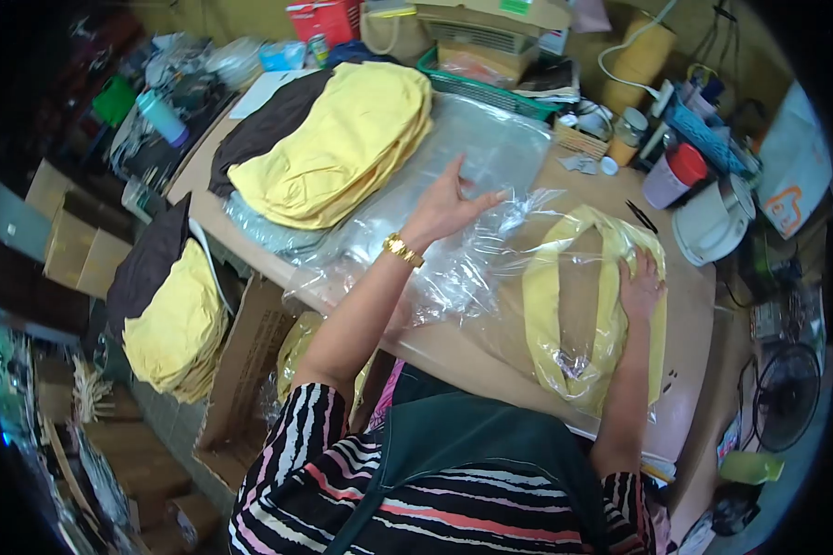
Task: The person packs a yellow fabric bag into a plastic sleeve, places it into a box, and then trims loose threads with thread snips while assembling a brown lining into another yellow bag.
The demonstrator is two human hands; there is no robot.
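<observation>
My left hand (446,208), with a gold watch on its wrist, is over a spread of clear plastic bags (495,139). Its fingers are apart, and crinkled film lies beside the thumb. On the right side of the table, my right hand (640,285) lies flat, fingers spread, on a yellow fabric piece (541,305) with long bands. Clear film (574,356) covers this piece, which looks to be inside a plastic bag. A stack of yellow and dark brown fabric pieces (342,148) sits left of the plastic bags, beyond my left forearm.
Another yellow and brown stack (176,324) stands off the table's left edge, near an open cardboard box (236,379). A green basket (491,92), a red-lidded container (676,176) and a white jug-like vessel (713,222) line the back and right. Dark tweezers or scissors (640,215) lie nearby.
</observation>
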